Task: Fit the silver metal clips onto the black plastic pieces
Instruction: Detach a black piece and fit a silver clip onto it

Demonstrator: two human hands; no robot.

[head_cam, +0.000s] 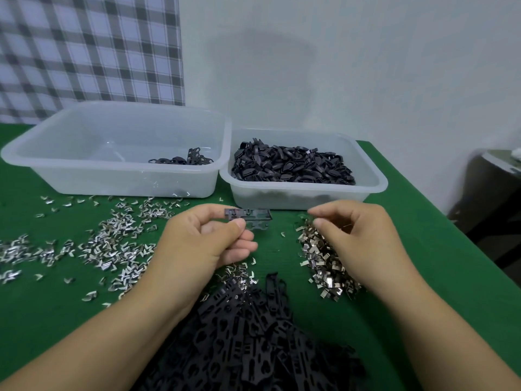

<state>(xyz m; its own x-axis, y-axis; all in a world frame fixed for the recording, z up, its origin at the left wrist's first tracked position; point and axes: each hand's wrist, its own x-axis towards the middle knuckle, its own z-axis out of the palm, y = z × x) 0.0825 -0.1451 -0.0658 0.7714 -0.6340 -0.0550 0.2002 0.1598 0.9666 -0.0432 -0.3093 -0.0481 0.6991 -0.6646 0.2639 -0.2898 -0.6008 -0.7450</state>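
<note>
My left hand (208, 235) pinches a flat black plastic piece (255, 217) between thumb and fingers, holding it above the green table. My right hand (349, 230) hovers to its right over a heap of silver metal clips (324, 266), thumb and forefinger pressed together; whether a clip sits between them is too small to tell. A big pile of black plastic pieces (253, 334) lies near the table's front between my forearms. More silver clips (118, 244) are scattered across the left side.
Two translucent tubs stand at the back: the left tub (112, 176) holds a few black pieces, the right tub (304, 193) is filled with many. The green table (408, 249) ends at the right, with a dark object beyond. A white wall rises behind.
</note>
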